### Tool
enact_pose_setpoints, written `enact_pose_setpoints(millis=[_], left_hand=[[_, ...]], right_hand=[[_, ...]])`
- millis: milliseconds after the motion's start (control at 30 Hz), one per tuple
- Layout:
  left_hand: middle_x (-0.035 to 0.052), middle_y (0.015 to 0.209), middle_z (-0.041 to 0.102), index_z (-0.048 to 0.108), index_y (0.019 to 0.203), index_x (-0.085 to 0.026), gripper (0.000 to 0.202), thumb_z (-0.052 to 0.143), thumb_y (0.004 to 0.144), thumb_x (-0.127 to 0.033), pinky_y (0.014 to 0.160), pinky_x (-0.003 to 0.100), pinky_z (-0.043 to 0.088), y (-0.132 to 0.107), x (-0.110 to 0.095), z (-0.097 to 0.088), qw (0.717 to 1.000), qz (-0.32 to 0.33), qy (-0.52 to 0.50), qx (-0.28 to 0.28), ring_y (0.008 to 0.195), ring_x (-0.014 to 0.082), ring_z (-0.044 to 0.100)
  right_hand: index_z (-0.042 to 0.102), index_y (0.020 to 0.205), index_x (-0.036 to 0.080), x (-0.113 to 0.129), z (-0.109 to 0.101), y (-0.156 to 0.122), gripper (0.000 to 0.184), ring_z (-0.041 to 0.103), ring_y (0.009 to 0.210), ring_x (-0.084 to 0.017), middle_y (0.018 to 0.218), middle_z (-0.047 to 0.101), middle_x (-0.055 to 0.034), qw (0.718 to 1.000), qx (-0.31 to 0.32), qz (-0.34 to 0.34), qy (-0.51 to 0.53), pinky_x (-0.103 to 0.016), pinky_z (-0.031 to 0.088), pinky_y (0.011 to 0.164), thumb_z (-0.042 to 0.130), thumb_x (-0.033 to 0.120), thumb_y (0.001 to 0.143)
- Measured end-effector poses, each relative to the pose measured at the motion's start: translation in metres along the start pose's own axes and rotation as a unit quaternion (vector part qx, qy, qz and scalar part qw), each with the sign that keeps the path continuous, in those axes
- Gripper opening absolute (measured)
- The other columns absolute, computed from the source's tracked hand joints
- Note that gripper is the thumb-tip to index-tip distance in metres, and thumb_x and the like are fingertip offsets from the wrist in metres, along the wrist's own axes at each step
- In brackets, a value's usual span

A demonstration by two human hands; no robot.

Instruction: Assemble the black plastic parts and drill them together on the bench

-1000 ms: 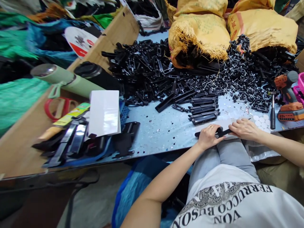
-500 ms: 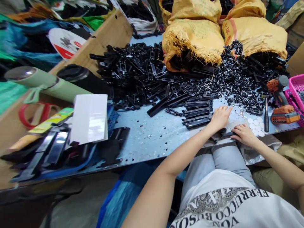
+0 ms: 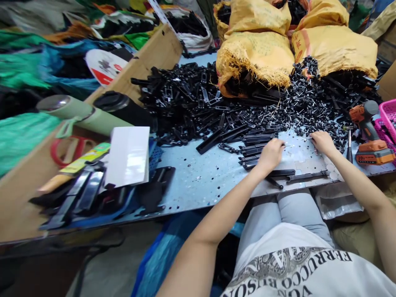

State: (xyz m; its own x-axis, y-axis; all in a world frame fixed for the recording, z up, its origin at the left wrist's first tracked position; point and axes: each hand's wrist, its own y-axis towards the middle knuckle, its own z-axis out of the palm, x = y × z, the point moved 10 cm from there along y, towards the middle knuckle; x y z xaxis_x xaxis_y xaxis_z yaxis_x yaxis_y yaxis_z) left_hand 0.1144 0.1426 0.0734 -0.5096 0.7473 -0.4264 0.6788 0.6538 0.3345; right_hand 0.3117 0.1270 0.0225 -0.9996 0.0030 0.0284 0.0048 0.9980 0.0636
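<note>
My left hand (image 3: 271, 156) is closed in a pinch above the blue table. A small black-headed screw, its thin silver shank pointing right, shows at the fingertips. Beneath that wrist lie stacked long black plastic parts (image 3: 251, 149). My right hand (image 3: 323, 142) is at the near edge of a heap of small black-headed screws (image 3: 305, 105). Its fingers are drawn together, and whatever is between them cannot be made out. In front of me, a long black bar (image 3: 307, 176) and a shorter black part (image 3: 283, 172) lie by the table's front edge, touched by neither hand.
An orange cordless drill (image 3: 369, 134) and a hammer (image 3: 349, 146) lie at the right, beside a pink basket (image 3: 388, 111). Yellow sacks (image 3: 256, 53) stand behind piled black parts (image 3: 182, 99). At the left are a white box (image 3: 127, 156) and a green tumbler (image 3: 89, 113).
Both hands have left the black parts at the front edge. My left hand moved left with a small screw in its pinch; my right hand moved away from me to the screw heap.
</note>
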Motion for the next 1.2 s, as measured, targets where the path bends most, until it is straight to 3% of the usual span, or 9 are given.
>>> enact_pose_setpoints(millis=[100,167,267,400,533,667,833,1033,1200], left_hand=[[0.0052,0.087,0.059,0.060,0.094,-0.017,0.021,0.040,0.090,-0.019,0.079,0.030,0.048,-0.062,0.039,-0.046,0.996,-0.061,-0.036,-0.049,0.084,0.0162,0.057],[0.0044,0.085,0.059,0.060,0.093,-0.017,0.020,0.040,0.090,-0.019,0.078,0.030,0.049,-0.093,0.052,-0.054,0.995,-0.085,-0.040,-0.030,0.082,0.0156,0.057],[0.0048,0.088,0.058,0.059,0.095,-0.018,0.020,0.040,0.090,-0.019,0.076,0.030,0.049,-0.114,0.053,-0.048,0.996,-0.091,-0.020,0.004,0.082,0.0159,0.058],[0.0070,0.089,0.056,0.059,0.098,-0.016,0.022,0.039,0.088,-0.012,0.075,0.030,0.049,-0.110,0.036,-0.039,0.998,-0.061,0.032,0.013,0.081,0.0173,0.056],[0.0090,0.087,0.054,0.059,0.092,-0.014,0.029,0.037,0.080,0.001,0.076,0.033,0.048,-0.101,0.016,-0.032,0.994,-0.014,0.092,0.057,0.083,0.0207,0.053],[0.0095,0.089,0.054,0.058,0.088,-0.015,0.034,0.034,0.077,0.005,0.076,0.035,0.048,-0.099,0.006,-0.032,0.988,0.001,0.123,0.096,0.084,0.0219,0.052],[0.0094,0.087,0.056,0.058,0.083,-0.016,0.028,0.035,0.081,0.000,0.074,0.034,0.048,-0.096,0.006,-0.025,0.983,0.011,0.143,0.116,0.082,0.0216,0.054],[0.0092,0.088,0.060,0.058,0.102,-0.014,0.022,0.039,0.091,-0.016,0.074,0.033,0.047,-0.109,0.023,-0.013,0.995,-0.014,0.092,0.035,0.081,0.0198,0.057],[0.0150,0.105,0.063,0.055,0.116,-0.015,0.030,0.040,0.091,-0.020,0.080,0.042,0.042,-0.124,0.016,-0.011,0.992,-0.009,0.128,-0.004,0.097,0.0262,0.057]], right_hand=[[0.062,0.105,0.014,0.006,-0.015,-0.010,0.024,0.057,0.084,-0.019,0.104,0.058,-0.0111,0.991,-0.045,0.007,0.127,-0.031,0.044,0.075,0.050,0.021,0.085],[0.066,0.099,0.016,0.024,-0.023,-0.019,0.022,0.058,0.081,-0.017,0.104,0.059,-0.0098,0.974,-0.032,-0.024,0.222,-0.030,0.047,0.073,0.053,0.025,0.084],[0.068,0.096,0.018,0.068,-0.027,-0.032,0.022,0.061,0.083,-0.017,0.098,0.064,-0.0078,0.947,0.054,-0.084,0.307,-0.029,0.048,0.073,0.056,0.030,0.084],[0.069,0.094,0.018,0.108,-0.028,-0.046,0.019,0.064,0.077,-0.016,0.087,0.070,-0.0040,0.936,0.156,-0.084,0.303,-0.025,0.048,0.072,0.060,0.028,0.081],[0.070,0.090,0.016,0.124,-0.029,-0.053,0.015,0.065,0.075,-0.015,0.084,0.071,-0.0041,0.943,0.192,-0.086,0.257,-0.022,0.046,0.071,0.061,0.022,0.081],[0.070,0.088,0.016,0.130,-0.031,-0.055,0.014,0.064,0.080,-0.017,0.089,0.070,-0.0069,0.966,0.172,-0.115,0.153,-0.023,0.044,0.072,0.058,0.019,0.082],[0.068,0.086,0.017,0.149,-0.026,-0.062,0.014,0.064,0.080,-0.018,0.089,0.069,-0.0069,0.968,0.177,-0.168,0.053,-0.023,0.041,0.069,0.055,0.019,0.085],[0.061,0.098,0.018,0.151,-0.018,-0.066,0.014,0.064,0.074,-0.017,0.085,0.068,-0.0067,0.975,0.169,-0.146,0.008,-0.023,0.040,0.063,0.053,0.024,0.089],[0.061,0.105,0.018,0.140,-0.015,-0.086,0.025,0.064,0.086,-0.018,0.097,0.068,-0.0092,0.979,0.054,-0.177,0.090,-0.027,0.048,0.072,0.042,0.030,0.094]])
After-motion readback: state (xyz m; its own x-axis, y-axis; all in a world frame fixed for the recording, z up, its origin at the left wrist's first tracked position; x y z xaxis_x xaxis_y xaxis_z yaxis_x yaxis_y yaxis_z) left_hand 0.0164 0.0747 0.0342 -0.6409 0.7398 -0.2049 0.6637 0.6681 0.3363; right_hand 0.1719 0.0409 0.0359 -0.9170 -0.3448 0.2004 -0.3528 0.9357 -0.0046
